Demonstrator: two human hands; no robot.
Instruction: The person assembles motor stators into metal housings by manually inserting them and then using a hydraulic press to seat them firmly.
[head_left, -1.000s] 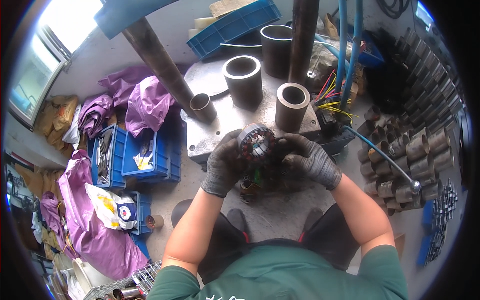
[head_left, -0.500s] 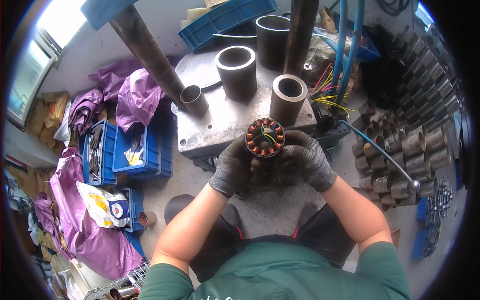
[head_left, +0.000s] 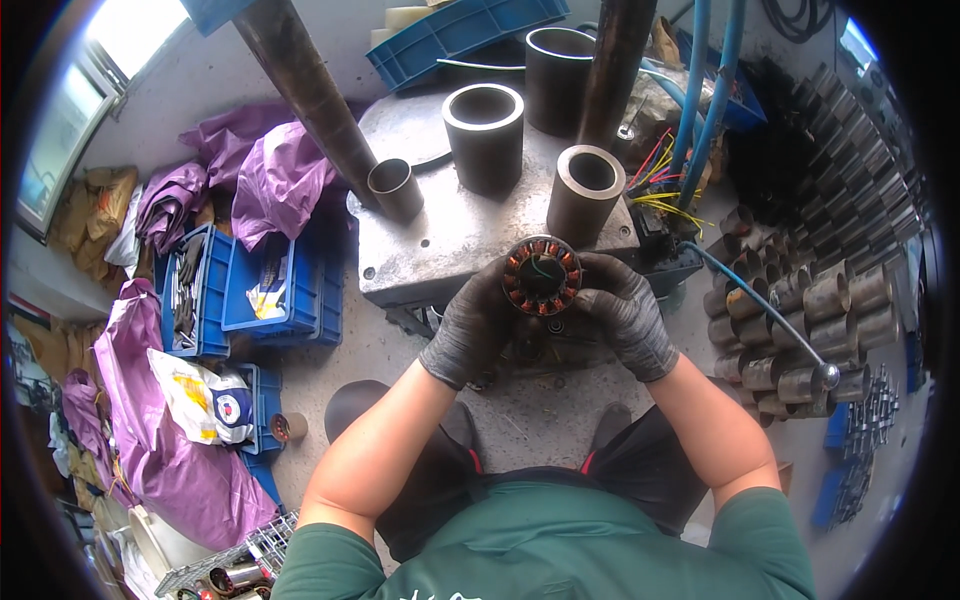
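Between my two gloved hands is a round motor stator point(head_left: 542, 304) with a ring of copper windings facing up and a green wire inside it. My left hand point(head_left: 472, 318) closes on its left side, and my right hand point(head_left: 628, 312) grips its right side. Both wear dark grey, stained work gloves. The stator is just in front of the near edge of a metal press table point(head_left: 450, 262). Closest to it on that table stands a thick-walled steel cylinder point(head_left: 588, 190). The stator's underside is hidden.
A wider cylinder point(head_left: 483, 140), a short tube point(head_left: 396, 188) and two steel columns stand on the table. A lever with a ball knob point(head_left: 828, 375) reaches out on the right, before stacked metal sleeves point(head_left: 790, 330). Blue crates point(head_left: 275, 300) and purple sheeting point(head_left: 165, 430) lie left.
The stator has turned and tipped slightly in my hands, and its inner wires show less. The surroundings have shifted a little in view.
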